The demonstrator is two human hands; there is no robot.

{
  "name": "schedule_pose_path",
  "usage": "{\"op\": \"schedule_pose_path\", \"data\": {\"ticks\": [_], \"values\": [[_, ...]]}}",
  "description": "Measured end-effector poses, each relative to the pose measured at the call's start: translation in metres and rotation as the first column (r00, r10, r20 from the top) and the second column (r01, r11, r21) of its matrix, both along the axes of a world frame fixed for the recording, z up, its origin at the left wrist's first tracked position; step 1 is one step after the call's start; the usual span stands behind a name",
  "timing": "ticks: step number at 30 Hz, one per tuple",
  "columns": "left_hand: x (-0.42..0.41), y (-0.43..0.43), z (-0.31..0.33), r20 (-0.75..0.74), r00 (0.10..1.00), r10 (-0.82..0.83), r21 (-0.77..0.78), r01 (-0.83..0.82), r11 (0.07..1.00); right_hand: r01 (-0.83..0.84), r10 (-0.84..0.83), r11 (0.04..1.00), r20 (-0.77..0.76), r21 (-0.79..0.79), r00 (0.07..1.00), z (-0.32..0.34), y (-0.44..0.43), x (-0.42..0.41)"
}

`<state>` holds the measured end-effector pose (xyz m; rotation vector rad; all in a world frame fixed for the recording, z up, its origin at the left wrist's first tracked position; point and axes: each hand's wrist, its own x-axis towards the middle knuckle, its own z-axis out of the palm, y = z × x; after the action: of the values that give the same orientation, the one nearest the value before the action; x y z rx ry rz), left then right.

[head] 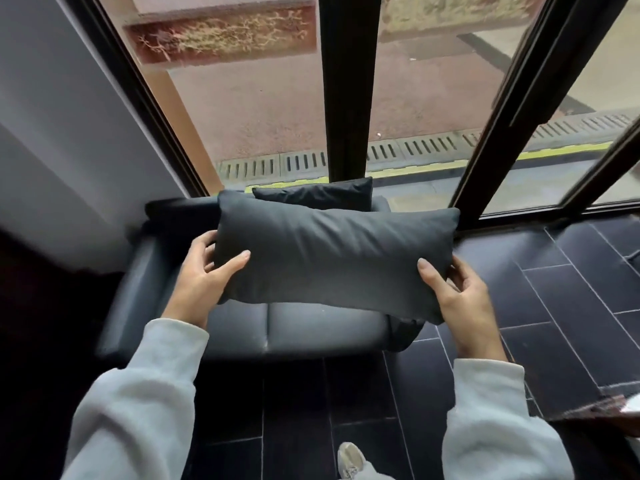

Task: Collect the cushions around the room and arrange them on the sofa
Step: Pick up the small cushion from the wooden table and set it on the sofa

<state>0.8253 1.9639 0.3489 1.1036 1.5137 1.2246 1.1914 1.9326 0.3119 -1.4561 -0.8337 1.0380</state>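
I hold a long dark grey cushion (332, 258) flat in the air above a small dark sofa (298, 327). My left hand (204, 275) grips its left end, thumb on top. My right hand (460, 299) grips its right end the same way. A second dark cushion (318, 194) stands upright against the sofa's backrest, partly hidden behind the one I hold. The held cushion covers most of the sofa seat.
The sofa stands against a tall window with black frames (346, 98). A grey wall (52, 116) rises at the left. Dark tiled floor (554, 289) spreads to the right and in front. My shoe (351, 459) shows below. A dark table edge (602, 410) sits at the right.
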Motion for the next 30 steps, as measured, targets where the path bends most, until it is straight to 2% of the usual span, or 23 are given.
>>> {"op": "schedule_pose_path", "data": {"ticks": [5, 10, 15, 19, 24, 30], "values": [[-0.05, 0.07, -0.018, 0.001, 0.999, -0.054, -0.023, 0.054, 0.998, 0.035, -0.034, 0.999, 0.006, -0.021, 0.999, -0.017, 0.04, -0.048], [-0.092, 0.162, -0.044, -0.03, 0.972, -0.233, -0.063, 0.231, 0.971, 0.164, -0.157, 0.985, 0.098, -0.061, 0.983, -0.038, 0.059, -0.105], [-0.11, 0.246, -0.06, -0.056, 0.9, -0.431, -0.164, 0.418, 0.894, 0.359, -0.338, 0.927, 0.177, -0.107, 0.925, -0.04, 0.051, -0.168], [-0.091, 0.291, -0.071, -0.025, 0.832, -0.554, -0.208, 0.538, 0.817, 0.514, -0.486, 0.846, 0.191, -0.14, 0.853, -0.051, 0.045, -0.191], [-0.042, 0.328, -0.098, -0.061, 0.732, -0.678, -0.283, 0.639, 0.715, 0.663, -0.648, 0.721, 0.141, -0.202, 0.748, -0.075, 0.047, -0.195], [0.03, 0.371, -0.126, -0.117, 0.618, -0.777, -0.343, 0.709, 0.616, 0.703, -0.712, 0.668, 0.066, -0.242, 0.699, -0.124, 0.067, -0.169]]}}
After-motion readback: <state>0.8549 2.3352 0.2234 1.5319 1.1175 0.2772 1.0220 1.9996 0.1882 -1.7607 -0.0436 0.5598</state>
